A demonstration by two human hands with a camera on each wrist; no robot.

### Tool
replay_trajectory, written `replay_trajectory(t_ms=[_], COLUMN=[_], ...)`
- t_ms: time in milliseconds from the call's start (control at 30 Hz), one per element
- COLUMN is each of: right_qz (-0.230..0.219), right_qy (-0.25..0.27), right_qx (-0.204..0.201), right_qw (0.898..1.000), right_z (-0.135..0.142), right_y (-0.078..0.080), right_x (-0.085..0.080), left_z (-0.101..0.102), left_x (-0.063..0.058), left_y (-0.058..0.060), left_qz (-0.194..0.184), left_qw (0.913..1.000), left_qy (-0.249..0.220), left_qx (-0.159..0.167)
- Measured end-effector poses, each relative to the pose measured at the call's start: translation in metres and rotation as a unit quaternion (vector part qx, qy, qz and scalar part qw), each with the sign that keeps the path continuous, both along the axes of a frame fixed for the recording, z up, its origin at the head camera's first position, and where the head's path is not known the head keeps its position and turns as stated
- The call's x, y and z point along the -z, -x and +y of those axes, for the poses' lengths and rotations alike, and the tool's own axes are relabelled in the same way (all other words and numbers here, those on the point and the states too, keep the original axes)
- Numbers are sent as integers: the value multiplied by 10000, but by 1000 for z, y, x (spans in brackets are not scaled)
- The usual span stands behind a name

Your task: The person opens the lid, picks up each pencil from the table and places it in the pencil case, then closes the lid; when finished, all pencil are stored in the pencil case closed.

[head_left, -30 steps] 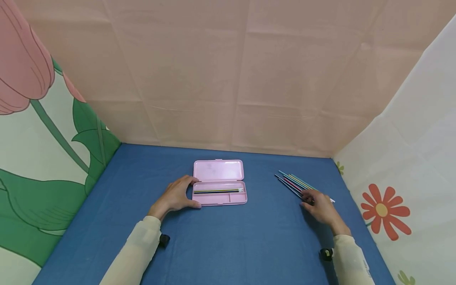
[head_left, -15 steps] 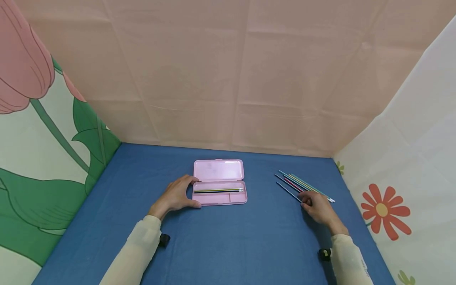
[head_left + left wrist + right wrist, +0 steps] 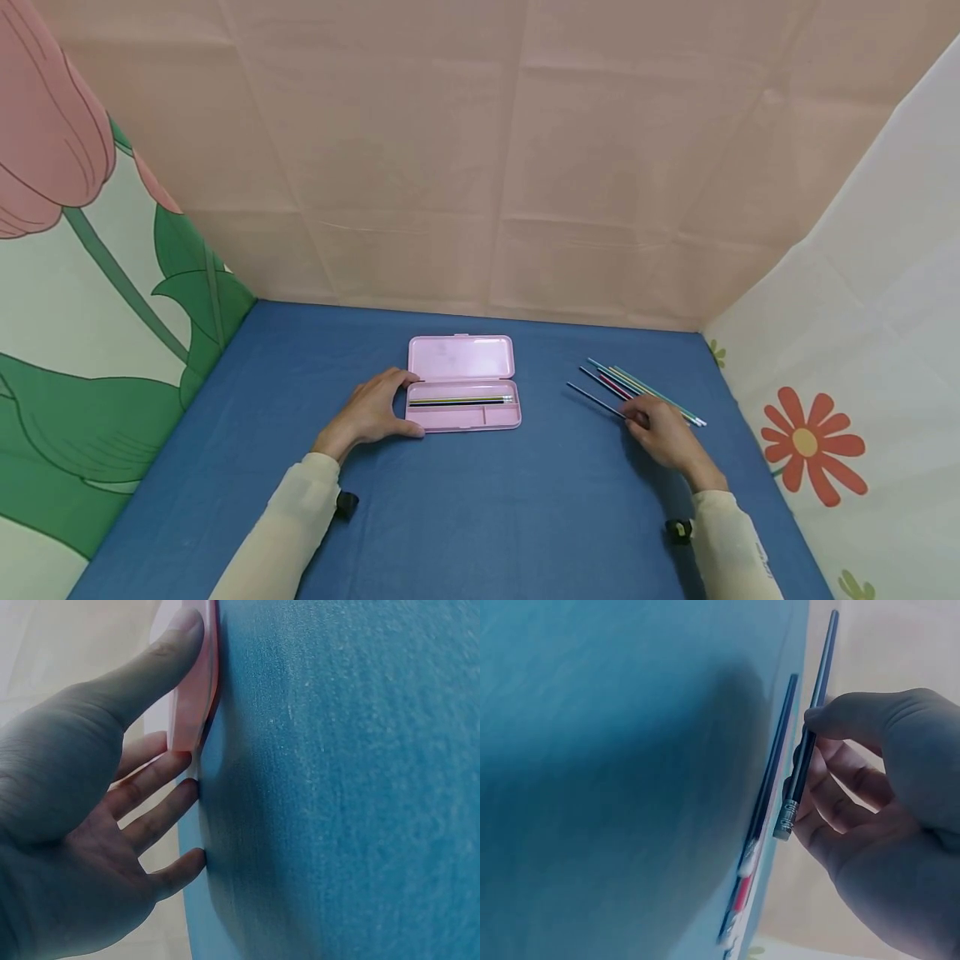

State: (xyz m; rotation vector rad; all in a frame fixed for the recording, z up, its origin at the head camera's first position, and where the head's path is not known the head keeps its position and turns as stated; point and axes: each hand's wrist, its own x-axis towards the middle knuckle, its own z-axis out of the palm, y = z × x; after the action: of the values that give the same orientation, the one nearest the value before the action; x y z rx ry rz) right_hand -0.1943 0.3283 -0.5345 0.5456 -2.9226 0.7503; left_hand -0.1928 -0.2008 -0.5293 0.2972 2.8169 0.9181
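A pink pencil case [image 3: 442,423] lies with its lid [image 3: 460,358] folded back on the blue table. Several pencils [image 3: 457,402] lie lengthwise inside its long compartment. My left hand [image 3: 371,408] holds the case's left end, thumb at the near edge and index finger by the hinge; the left wrist view shows the thumb [image 3: 161,660] against the pink side wall. To the right, my right hand [image 3: 663,433] pinches a dark pencil [image 3: 804,754] between thumb and fingers, its eraser end towards the palm, slightly above the table. Beside that hand lies a loose bunch of pencils [image 3: 637,385].
The blue cloth [image 3: 495,517] covers the table. A beige sheet [image 3: 480,167] hangs at the back, a leaf-and-tulip sheet [image 3: 135,333] at left, and a white flowered sheet [image 3: 885,317] at right.
My right hand has drawn one dark pencil away from the bunch, towards the left and slightly nearer. My left hand and the case stay where they were.
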Motion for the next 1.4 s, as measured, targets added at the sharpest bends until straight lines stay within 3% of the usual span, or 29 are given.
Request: replay_trajectory(t_ms=[267, 733, 1067, 1400], right_qz=[390, 123, 245, 43], right_qy=[145, 147, 302, 151], right_qx=[-564, -1137, -1668, -1906], right_qw=[9975, 9933, 9852, 9815], right_z=[-31, -98, -144, -182], right_y=[5, 18, 29, 40], right_x=[-7, -9, -9, -13], left_z=[0, 1, 0, 0], left_x=[0, -1, -1, -2], left_y=[-1, 0, -2, -1], left_qz=[-10, -74, -105, -54], left_qw=[10000, 10000, 9999, 10000], left_qy=[49, 1, 2, -56], left_qx=[3, -56, -69, -44])
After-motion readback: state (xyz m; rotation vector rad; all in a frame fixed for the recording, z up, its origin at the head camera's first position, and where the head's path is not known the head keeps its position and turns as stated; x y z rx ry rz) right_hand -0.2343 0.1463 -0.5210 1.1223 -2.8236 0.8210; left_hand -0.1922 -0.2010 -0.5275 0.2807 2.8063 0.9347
